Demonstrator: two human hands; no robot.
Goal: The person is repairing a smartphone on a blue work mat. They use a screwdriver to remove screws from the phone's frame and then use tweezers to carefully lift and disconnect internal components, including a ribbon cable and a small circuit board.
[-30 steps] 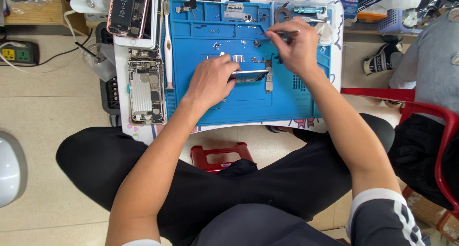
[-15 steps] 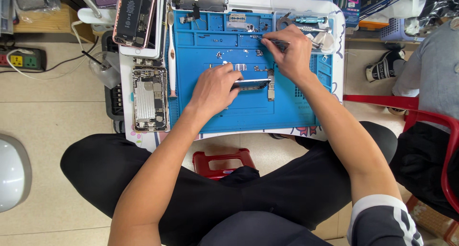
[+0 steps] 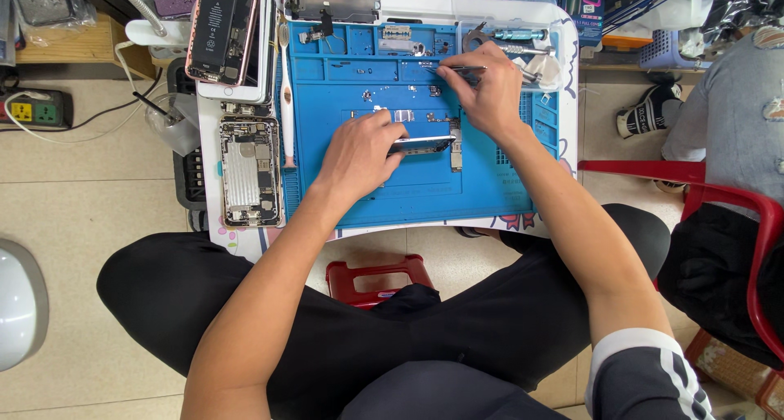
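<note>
Where the scene begins at the left, an opened silver phone housing with exposed internals (image 3: 251,172) lies on the white work tray (image 3: 211,183), and above it rests a second opened phone showing a black battery (image 3: 220,29). Both units are already stripped open, and small screws and metal parts lie scattered on the blue silicone repair mat (image 3: 425,195); judged from this, disassembly is well advanced, while any reassembly is not yet visible.

Near the mat's centre, the left hand (image 3: 359,154) lies palm down, wrist low, with its fingers curled closed on a thin dark rectangular phone part (image 3: 422,145), pinning it flat to the mat.

Further right, the right hand (image 3: 487,97) is raised on a bent wrist, its fingertips pinched shut on slim metal tweezers (image 3: 453,70) whose tips point left toward the small parts at the mat's upper edge.

At the far right stands a red plastic chair (image 3: 719,199).
</note>
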